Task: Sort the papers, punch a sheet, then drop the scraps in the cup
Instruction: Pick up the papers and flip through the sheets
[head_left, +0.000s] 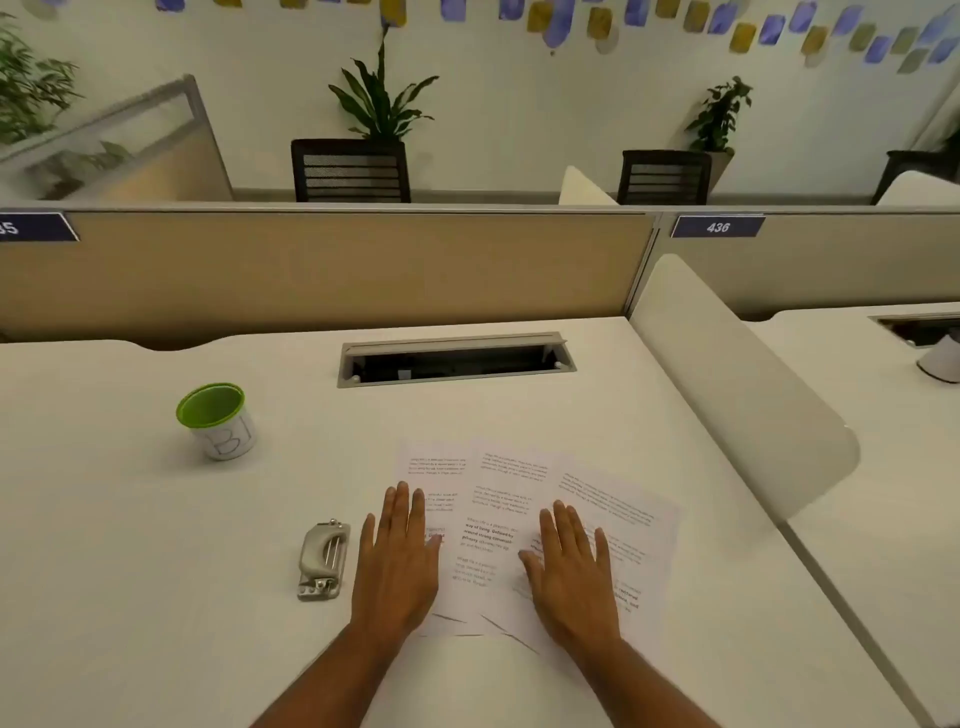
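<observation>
Three printed white sheets (498, 519) lie fanned and overlapping on the white desk (130, 597). My left hand (397, 558) rests flat, fingers together, on the left edge of the leftmost sheet. My right hand (571, 571) lies flat on the sheets further right. Neither hand grips anything. A grey metal hole punch (323, 561) lies on the desk just left of my left hand. A white cup (217, 421) with a green inside and a handwritten mark stands upright at the far left.
An open cable tray slot (456, 358) is set into the desk behind the papers. A tan partition (322, 270) closes the far side, and a white curved divider (737, 384) borders the right side. Beyond it is another desk.
</observation>
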